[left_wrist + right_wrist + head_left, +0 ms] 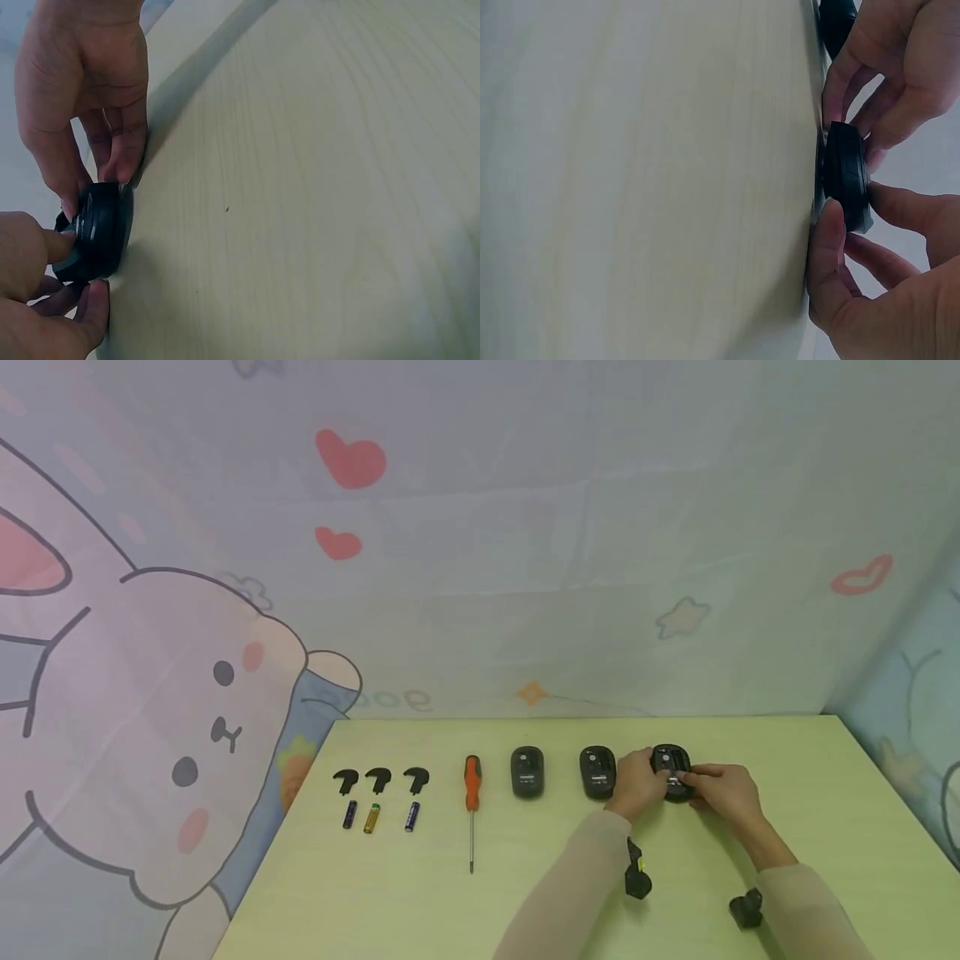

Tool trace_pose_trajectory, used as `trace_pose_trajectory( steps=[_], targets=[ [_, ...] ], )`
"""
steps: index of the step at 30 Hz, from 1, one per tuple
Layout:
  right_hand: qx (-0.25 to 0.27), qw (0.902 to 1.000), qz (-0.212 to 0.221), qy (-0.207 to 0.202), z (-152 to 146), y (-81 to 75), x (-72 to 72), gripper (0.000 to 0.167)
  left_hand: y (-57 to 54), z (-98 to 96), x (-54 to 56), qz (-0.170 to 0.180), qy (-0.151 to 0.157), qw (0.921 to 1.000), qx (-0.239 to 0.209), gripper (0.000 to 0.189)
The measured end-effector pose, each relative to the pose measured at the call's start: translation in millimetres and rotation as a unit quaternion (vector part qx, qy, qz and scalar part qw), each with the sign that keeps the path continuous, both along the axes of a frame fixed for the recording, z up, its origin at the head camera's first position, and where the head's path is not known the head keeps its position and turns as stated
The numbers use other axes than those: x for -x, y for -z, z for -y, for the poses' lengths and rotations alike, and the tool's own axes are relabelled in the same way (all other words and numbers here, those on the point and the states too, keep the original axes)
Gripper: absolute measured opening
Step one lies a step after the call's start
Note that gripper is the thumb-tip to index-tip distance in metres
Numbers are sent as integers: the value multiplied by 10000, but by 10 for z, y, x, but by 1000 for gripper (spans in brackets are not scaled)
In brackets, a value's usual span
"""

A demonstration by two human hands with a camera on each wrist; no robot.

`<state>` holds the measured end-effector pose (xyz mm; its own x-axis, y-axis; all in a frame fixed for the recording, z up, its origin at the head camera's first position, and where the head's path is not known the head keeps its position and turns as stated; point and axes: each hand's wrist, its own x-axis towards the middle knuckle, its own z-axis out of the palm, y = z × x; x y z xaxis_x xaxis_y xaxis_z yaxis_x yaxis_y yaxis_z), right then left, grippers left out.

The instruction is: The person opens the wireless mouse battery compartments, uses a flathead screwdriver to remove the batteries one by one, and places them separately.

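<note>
A black computer mouse [672,772] lies underside up at the right end of a row, its underside showing a dark recess and a pale label. My left hand [639,783] grips its left side, the thumb over the underside. From the other side my right hand [726,791] pinches the edge, thumb on top and fingers below. In the left wrist view the mouse [97,229] sits low at the table, between both hands. The right wrist view shows the mouse [846,178] edge-on, fingertips around both ends.
Two more upturned mice, one [597,772] beside my left hand and one [527,772] farther left, lie on the table [540,877]. An orange-handled screwdriver [472,785] follows. At far left are three black curved covers [378,778] above three batteries [372,818].
</note>
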<state>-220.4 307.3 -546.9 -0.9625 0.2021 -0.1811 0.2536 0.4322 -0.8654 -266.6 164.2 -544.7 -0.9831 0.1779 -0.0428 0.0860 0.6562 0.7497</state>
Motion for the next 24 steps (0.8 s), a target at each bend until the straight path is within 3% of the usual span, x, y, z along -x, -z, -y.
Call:
trace_pose_trajectory(
  steps=[6, 10, 17, 24],
  targets=[
    [127, 9999, 22, -43, 24, 19, 11, 55, 15, 8, -17, -94, 302, 9956, 888, 56],
    [100, 9999, 38, -18, 31, 14, 42, 54, -66, 19, -51, -104, 436, 9915, 1221, 57],
    [34, 9999, 83, -82, 5, -7, 37, 58, -282, 132, -145, -552, 899, 9831, 1494, 49],
    [-633, 9979, -102, 10, -113, -47, 14, 59, -698, 434, -58, -1090, 1563, 9675, 1661, 45]
  ],
)
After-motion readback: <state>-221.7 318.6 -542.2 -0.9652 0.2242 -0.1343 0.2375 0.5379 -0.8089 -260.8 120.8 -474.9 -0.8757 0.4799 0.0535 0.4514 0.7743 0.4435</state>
